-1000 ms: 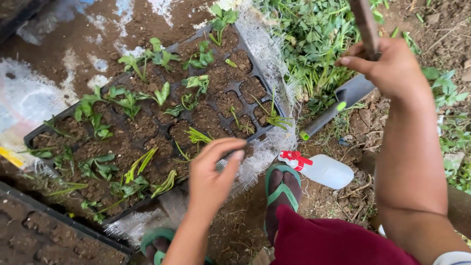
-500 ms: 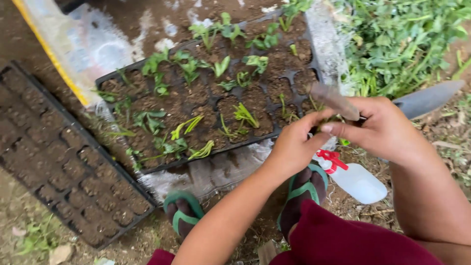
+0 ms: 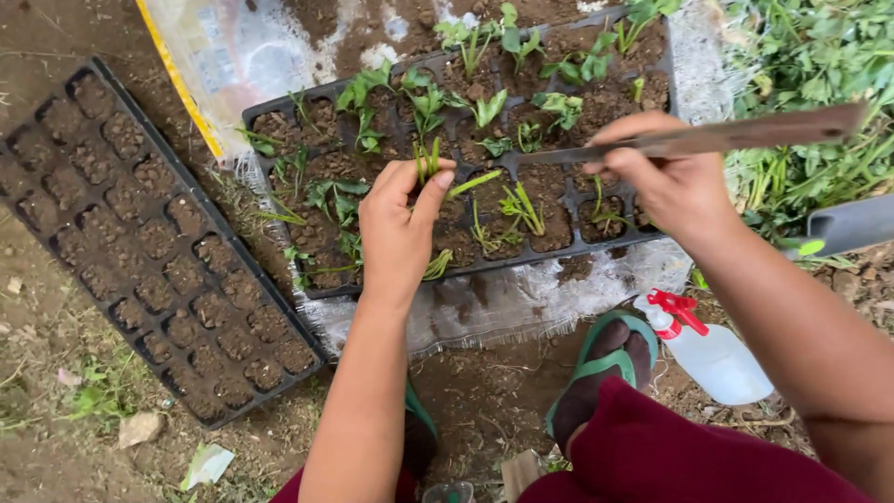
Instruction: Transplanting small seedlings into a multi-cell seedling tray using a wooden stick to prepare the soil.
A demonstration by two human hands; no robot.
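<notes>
Left hand (image 3: 399, 233) pinches a small green seedling (image 3: 426, 160) upright over the planted cell tray (image 3: 279, 126), roots-end down toward a soil cell; right hand (image 3: 672, 182) grips a thin stick (image 3: 717, 140), tip angled at same cell. Soil-only tray (image 3: 56, 121) lies far left, spray bottle (image 3: 712, 354) w/ red trigger right, near a sandalled foot.

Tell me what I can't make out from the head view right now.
- Roots of the seedling: hidden by the left hand pinching it.
- Far end of the stick in the right hand: blurred.
- Cells of the seedling tray under both hands: covered.
- Grey tool: cut off by the right edge.
- Spray bottle: partly behind the right forearm.
</notes>
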